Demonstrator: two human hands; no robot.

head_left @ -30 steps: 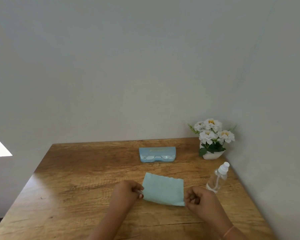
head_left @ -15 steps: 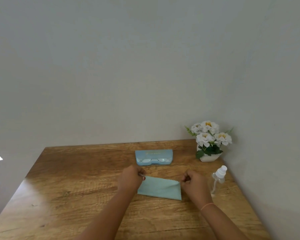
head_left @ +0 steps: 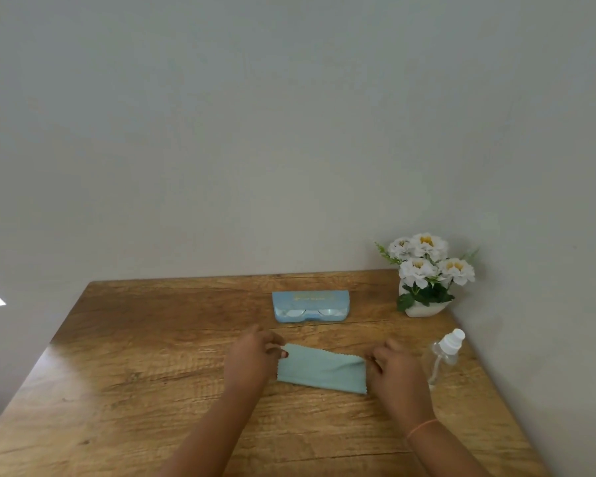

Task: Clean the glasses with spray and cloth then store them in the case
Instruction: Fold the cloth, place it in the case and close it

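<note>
Wooden table, cloth narrower than before

Pale teal cleaning cloth with zigzag-cut edges, stretched as a long strip low over the wooden table, pinched at its ends by left hand and right hand. Beyond it, light blue glasses case with gold lettering, flat on the table. Glasses with clear lenses along its near edge. Clear spray bottle with white nozzle, upright, just right of the right hand.
</note>
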